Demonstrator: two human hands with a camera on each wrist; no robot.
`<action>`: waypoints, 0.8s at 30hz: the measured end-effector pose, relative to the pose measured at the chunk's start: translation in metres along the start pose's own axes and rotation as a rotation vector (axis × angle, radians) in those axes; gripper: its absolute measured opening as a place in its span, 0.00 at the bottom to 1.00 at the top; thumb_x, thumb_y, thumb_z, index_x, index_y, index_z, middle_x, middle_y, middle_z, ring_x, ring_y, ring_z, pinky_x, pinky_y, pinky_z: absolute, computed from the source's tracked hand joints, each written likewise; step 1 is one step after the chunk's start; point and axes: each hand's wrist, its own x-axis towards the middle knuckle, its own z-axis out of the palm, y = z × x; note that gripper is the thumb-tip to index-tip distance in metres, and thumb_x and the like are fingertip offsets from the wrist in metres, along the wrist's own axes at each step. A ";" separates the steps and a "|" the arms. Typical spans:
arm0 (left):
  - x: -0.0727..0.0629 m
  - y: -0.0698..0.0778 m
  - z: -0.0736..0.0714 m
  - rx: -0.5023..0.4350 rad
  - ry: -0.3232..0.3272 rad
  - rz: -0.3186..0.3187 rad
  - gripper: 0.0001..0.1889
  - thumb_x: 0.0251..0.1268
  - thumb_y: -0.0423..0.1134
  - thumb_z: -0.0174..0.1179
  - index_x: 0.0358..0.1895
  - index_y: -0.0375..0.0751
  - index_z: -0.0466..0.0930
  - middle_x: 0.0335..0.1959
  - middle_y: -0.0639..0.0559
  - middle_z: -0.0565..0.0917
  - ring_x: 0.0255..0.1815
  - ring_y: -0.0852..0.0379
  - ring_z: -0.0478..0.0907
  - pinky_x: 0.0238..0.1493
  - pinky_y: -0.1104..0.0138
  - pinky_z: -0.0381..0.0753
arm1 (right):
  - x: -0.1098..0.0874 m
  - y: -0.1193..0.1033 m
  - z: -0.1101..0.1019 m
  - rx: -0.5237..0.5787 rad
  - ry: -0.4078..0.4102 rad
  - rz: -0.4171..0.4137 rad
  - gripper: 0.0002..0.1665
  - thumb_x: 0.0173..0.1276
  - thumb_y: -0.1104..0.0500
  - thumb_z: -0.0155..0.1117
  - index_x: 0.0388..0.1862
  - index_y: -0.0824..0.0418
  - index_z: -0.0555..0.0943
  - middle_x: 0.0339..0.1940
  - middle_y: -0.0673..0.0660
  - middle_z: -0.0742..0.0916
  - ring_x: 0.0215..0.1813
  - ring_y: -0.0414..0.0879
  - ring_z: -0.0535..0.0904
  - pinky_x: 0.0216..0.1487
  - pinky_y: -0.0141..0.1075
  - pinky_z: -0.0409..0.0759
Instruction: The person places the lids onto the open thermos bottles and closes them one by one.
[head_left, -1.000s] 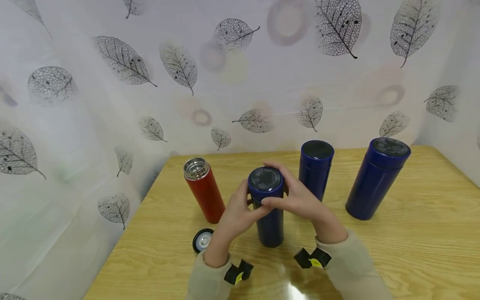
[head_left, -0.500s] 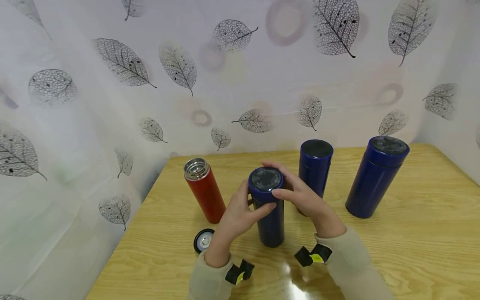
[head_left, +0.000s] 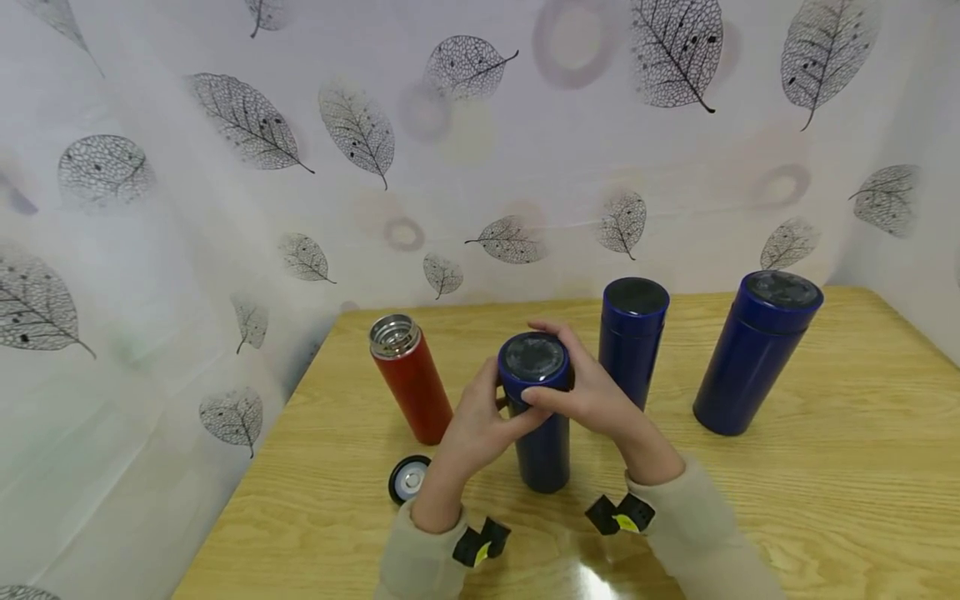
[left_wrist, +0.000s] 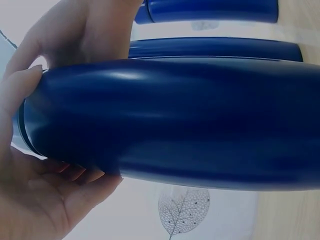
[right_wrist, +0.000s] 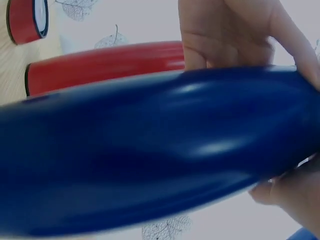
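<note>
A dark blue thermos bottle (head_left: 543,454) stands upright in front of me in the head view. My left hand (head_left: 480,421) grips it just below its lid (head_left: 532,358), with the thumb across the front. Around the lid, my right hand (head_left: 592,392) curls its fingers at the far side and lays its thumb on the near edge. In the left wrist view, the bottle body (left_wrist: 190,120) spans the picture between both hands. The right wrist view shows the blue body (right_wrist: 150,145) too, with part of the grip hidden behind it.
A red thermos (head_left: 414,392), lidless with a steel mouth, stands left. Its loose red lid (right_wrist: 24,21) lies upturned near my left wrist. Two capped blue thermoses, one behind my right hand (head_left: 632,342) and one farther right (head_left: 753,358), stand on the wooden table (head_left: 840,483).
Half a second ago my right thumb sat farther right on the lid; now it has swung back left along the near edge. The left hand and the bottle have barely moved.
</note>
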 end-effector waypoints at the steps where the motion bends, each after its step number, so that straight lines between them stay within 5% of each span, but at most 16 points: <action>1: 0.001 0.001 0.000 0.002 0.002 0.001 0.33 0.52 0.44 0.64 0.61 0.42 0.60 0.54 0.49 0.70 0.53 0.55 0.68 0.47 0.57 0.72 | 0.000 0.001 -0.001 0.018 -0.016 -0.024 0.40 0.62 0.53 0.58 0.67 0.62 0.51 0.61 0.62 0.63 0.59 0.52 0.64 0.56 0.42 0.63; 6: 0.003 0.003 0.002 -0.003 0.009 0.006 0.35 0.50 0.44 0.65 0.61 0.41 0.59 0.54 0.48 0.70 0.53 0.54 0.68 0.47 0.58 0.73 | 0.001 0.006 -0.009 0.194 -0.103 -0.159 0.31 0.68 0.61 0.43 0.67 0.69 0.49 0.63 0.63 0.63 0.62 0.50 0.60 0.59 0.35 0.59; 10: 0.002 0.004 0.004 -0.005 0.011 0.001 0.35 0.49 0.43 0.66 0.61 0.41 0.60 0.53 0.48 0.70 0.52 0.54 0.68 0.47 0.59 0.73 | -0.001 0.007 -0.011 0.223 -0.093 -0.184 0.32 0.66 0.62 0.47 0.66 0.70 0.53 0.60 0.58 0.67 0.59 0.47 0.65 0.56 0.34 0.64; 17: -0.003 0.009 0.006 0.012 0.016 0.000 0.33 0.49 0.42 0.66 0.58 0.39 0.62 0.52 0.47 0.71 0.51 0.54 0.69 0.46 0.59 0.73 | -0.006 0.000 -0.002 0.146 0.019 -0.065 0.38 0.60 0.58 0.60 0.62 0.74 0.55 0.56 0.69 0.67 0.51 0.47 0.71 0.48 0.35 0.72; 24: -0.004 0.007 0.004 0.037 0.039 0.011 0.33 0.50 0.43 0.65 0.59 0.40 0.61 0.53 0.47 0.70 0.51 0.54 0.69 0.44 0.59 0.74 | -0.005 -0.004 0.012 0.071 0.145 0.034 0.37 0.55 0.61 0.64 0.59 0.68 0.57 0.56 0.66 0.67 0.51 0.53 0.70 0.46 0.36 0.73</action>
